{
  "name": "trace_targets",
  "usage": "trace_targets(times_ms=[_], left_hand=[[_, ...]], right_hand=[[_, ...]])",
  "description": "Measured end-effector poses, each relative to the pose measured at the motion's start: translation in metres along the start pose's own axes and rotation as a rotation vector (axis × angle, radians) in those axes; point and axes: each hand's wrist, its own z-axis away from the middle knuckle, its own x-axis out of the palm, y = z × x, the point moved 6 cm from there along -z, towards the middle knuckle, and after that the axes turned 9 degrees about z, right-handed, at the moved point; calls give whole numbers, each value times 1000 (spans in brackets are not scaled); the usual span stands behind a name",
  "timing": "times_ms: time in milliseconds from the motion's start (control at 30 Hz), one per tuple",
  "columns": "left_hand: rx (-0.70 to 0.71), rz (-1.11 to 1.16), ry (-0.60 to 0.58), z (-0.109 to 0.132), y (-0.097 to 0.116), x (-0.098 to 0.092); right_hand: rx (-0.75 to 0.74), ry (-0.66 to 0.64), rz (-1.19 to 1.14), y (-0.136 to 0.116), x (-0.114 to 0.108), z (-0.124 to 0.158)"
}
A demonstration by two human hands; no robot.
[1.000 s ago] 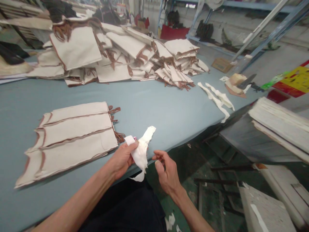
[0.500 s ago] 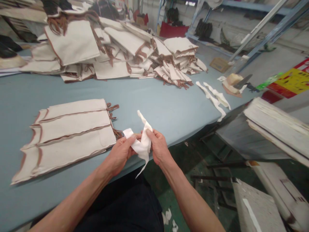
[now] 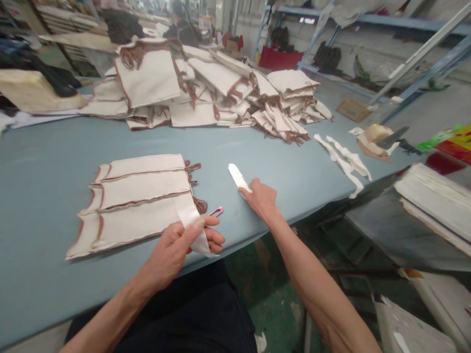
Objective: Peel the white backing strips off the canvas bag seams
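Observation:
My left hand (image 3: 180, 245) pinches a short white cloth strip (image 3: 190, 218) between thumb and fingers, at the table's front edge. Just past its fingertips shows a pink loop-shaped end (image 3: 217, 212) of a small tool; whether it lies on the table or is held, I cannot tell. My right hand (image 3: 261, 198) has thumb and fingers closed on the lower end of another white cloth strip (image 3: 237, 176), low over the blue table. Left of the hands lie several flat cream fabric pieces (image 3: 143, 193) with brown edging and brown cord loops, overlapping in a row.
A large heap of similar cream pieces (image 3: 147, 76) fills the back of the blue table (image 3: 47, 196). Two longer white strips (image 3: 344, 159) lie at the right, near a wooden block (image 3: 377, 132) with a dark blade. Boards (image 3: 434, 206) stand beyond the table's right edge.
Both hands were together on bunched white cloth. They have since parted, each with a white strip; my right hand reached forward and right over the table. The view shifted left.

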Motion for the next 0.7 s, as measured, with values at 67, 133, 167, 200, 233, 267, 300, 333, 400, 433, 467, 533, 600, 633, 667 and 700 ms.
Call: trace_targets(times_ms=[67,133,167,200,233,267,300,333,400,433,467,533,600,633,667,700], left_hand=[[-60,32,-57,9,-1,3],[-117,118,-105,18,-2,7],[-135,168,-126,23,-2,10],[-147,214,-147,28,-1,12],[-152,249,-165,33,0,13],[-155,272,-184,38,1,13],[-154,281,-207,43,1,14],[-153,274,-228,48,2,13],[-149,221,-268,58,3,12],[-148,180,-283,62,3,11],[-146,136,-294,66,3,11],[-127,31,-318,72,5,11],[-81,-80,-360,77,9,14],[-57,-129,-388,80,10,15],[-41,-172,-408,82,11,16],[-31,-208,-420,85,11,16]], right_hand=[[-25,31,108,-5,-9,0],[-72,52,162,-10,-17,2],[-99,62,170,-12,-21,4],[-126,74,168,-14,-25,7],[-152,90,157,-16,-30,11],[-175,111,140,-18,-35,17],[-196,132,116,-21,-40,24],[-215,146,89,-24,-45,35],[-262,130,26,-33,-50,63],[-294,86,-17,-39,-50,81],[-341,19,-56,-48,-48,101],[-455,-206,-298,-69,-37,145],[-441,-421,-512,-86,-23,183],[-377,-528,-584,-92,-14,198],[-306,-622,-650,-97,-6,211],[-259,-676,-692,-102,0,220]])
